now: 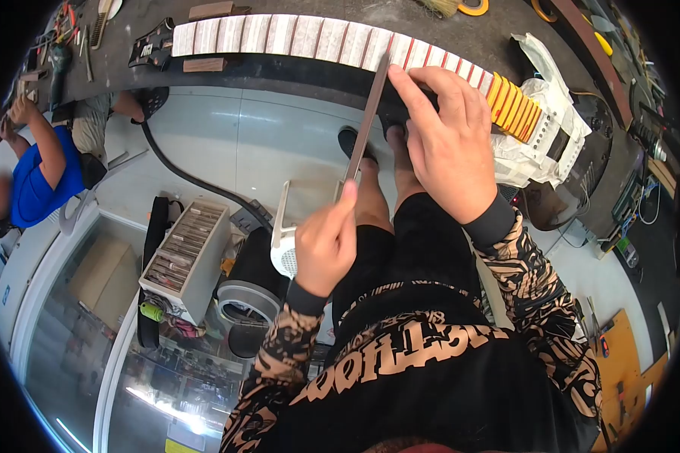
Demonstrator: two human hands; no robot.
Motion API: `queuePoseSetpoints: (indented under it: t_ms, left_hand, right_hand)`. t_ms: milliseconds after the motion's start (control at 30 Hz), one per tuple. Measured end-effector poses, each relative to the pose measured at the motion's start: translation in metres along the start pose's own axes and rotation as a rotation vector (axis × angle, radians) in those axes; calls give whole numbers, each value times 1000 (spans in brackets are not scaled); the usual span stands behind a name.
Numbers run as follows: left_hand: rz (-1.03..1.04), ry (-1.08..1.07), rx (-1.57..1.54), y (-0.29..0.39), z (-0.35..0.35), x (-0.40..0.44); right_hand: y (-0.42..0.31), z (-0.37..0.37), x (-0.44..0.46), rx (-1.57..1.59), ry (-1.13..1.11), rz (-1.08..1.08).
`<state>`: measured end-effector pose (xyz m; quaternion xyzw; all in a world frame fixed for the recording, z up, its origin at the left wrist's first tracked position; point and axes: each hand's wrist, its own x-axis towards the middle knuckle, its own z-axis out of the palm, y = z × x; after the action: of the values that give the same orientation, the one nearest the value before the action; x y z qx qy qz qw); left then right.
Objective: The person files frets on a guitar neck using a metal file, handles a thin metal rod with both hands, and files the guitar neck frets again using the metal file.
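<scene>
My left hand [326,245] is closed around the near end of a long, flat metal file [369,124], thumb laid along it. The file slants up and away, its far end lying at the edge of a guitar neck [279,35]. White tape covers most of the fretboard between the frets, and yellow tape [514,107] covers its last stretch. My right hand [453,140] is over the neck, index fingertip pressed at the file's far end and the other fingers curled; its thumb is partly hidden. The guitar body [540,143] is wrapped in white paper or tape.
The neck lies along a dark workbench [295,74], with a black neck support [153,47] and wooden blocks [204,66] near its left end. A box of slotted pieces [185,245] stands lower left. Another person in a blue shirt [53,177] sits at far left.
</scene>
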<state>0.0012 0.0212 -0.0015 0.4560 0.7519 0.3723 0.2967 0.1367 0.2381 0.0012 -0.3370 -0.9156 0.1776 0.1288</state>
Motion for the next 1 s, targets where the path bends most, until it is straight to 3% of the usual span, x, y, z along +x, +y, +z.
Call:
queuePoseSetpoints:
  t_ms: [67,233,300,500,567,667,800,867,967,1000]
  left_hand:
    - [-52,-33,19,2,-6,-14]
    - [155,119,-156,17,36,143]
    - [119,89,-121,22,35,152]
    - [-20,-23,5,-1,-6,-9]
    - [-37,-28,-1,0,-6,-3]
    - [121,103,-137,9,28,100]
    - [89,77,-162,19,32,140]
    - [150,128,-171,-1,29,83]
    - [-40,-23,-8,-10,-2,-12]
    - [-37,-15,-23,-7,-3,-8]
  right_hand:
    - [2,-1,-1,-1,1,2]
    - [1,-1,0,-39,-8,6]
    - [2,1,-1,-39,-4,-6]
    - [1,-3,0,-18,-22,-7]
    - [2,-4,0,-19,-24,-6]
    - [1,-1,1,-29,-10,-6]
    - [2,1,-1,-50,-12,-1]
    - [1,0,-1,-34,-13,-2]
    - [0,-1,1,-16,-11,-3]
    - [1,-2,0,-14,-15,-5]
